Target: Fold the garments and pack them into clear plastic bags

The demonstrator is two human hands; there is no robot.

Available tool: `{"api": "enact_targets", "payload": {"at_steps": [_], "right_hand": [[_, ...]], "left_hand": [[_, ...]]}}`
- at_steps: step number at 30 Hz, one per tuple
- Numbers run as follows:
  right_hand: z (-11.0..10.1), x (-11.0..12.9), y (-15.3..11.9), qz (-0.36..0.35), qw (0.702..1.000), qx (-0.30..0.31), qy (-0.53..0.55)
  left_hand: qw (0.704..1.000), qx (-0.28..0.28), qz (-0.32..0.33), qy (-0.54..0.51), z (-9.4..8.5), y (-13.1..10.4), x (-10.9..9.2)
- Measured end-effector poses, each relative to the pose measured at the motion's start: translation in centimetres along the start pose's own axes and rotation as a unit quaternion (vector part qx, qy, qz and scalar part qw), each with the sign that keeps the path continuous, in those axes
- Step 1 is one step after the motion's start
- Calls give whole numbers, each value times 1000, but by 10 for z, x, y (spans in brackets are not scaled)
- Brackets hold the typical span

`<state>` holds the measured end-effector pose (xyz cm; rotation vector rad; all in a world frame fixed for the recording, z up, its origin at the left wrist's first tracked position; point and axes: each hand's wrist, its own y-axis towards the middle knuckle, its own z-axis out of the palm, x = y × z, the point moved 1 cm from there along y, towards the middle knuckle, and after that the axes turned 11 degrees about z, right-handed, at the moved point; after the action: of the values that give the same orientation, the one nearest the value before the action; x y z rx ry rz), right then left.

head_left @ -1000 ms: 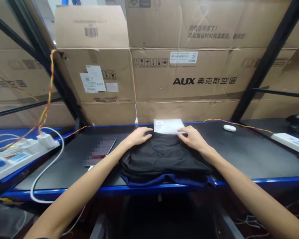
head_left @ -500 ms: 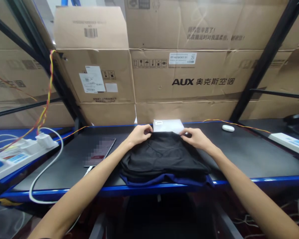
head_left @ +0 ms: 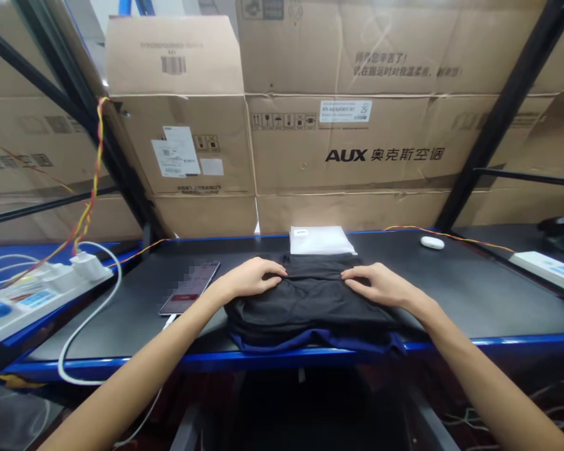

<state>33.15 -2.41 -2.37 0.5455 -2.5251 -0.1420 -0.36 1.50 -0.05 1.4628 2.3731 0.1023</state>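
A black garment (head_left: 310,300) lies folded and wrinkled at the table's front edge, its far border turned over into a narrow flap. My left hand (head_left: 258,277) pinches the left end of that flap between thumb and fingers. At the flap's right end, my right hand (head_left: 378,285) grips the cloth the same way, fingertips partly lost against the black. Dark blue cloth (head_left: 319,338) sticks out under the garment along the front. Just behind the garment is a flat, whitish translucent packet (head_left: 322,240) with a small label.
A phone (head_left: 192,288) with a white cable lies left of my left forearm. Power strips stand at the left (head_left: 42,291) and right (head_left: 552,269). A small white case (head_left: 432,242) sits at the back right. Cardboard (head_left: 348,175) and black shelf posts close off the back.
Both hands have come toward me from the garment's far edge, bringing that edge over into a flap. More of the whitish packet now shows behind it.
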Motion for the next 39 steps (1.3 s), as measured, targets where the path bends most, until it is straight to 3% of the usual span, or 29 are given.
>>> {"api": "enact_targets", "payload": {"at_steps": [3,7,13,18,23,27,34,39], "right_hand": [[-1,1,-5,-24,999,-30,27],[-10,8,-23,-52,991,-82,90],[-15,13,-59,-41,990,44,130],[-12,10,-68,18,987,55,150],[-17,13,-55,132,974,2,184],[-12,10,-35,168,955,-34,241],[13,-5,-23,163,973,-119,111],[9,-4,-28,157,978,-119,68]], "left_hand": [[1000,4,-13,0,-6,-6,-6],[998,-32,-22,-43,-25,-24,-19],[983,59,-62,-162,-43,-66,-35],[981,56,-71,-169,-42,-79,-32],[978,-60,-144,-140,-42,-67,-25],[971,-129,-182,-88,-35,-53,-18],[968,-95,-226,60,-12,-48,1],[954,-116,-250,119,-7,-59,1]]}}
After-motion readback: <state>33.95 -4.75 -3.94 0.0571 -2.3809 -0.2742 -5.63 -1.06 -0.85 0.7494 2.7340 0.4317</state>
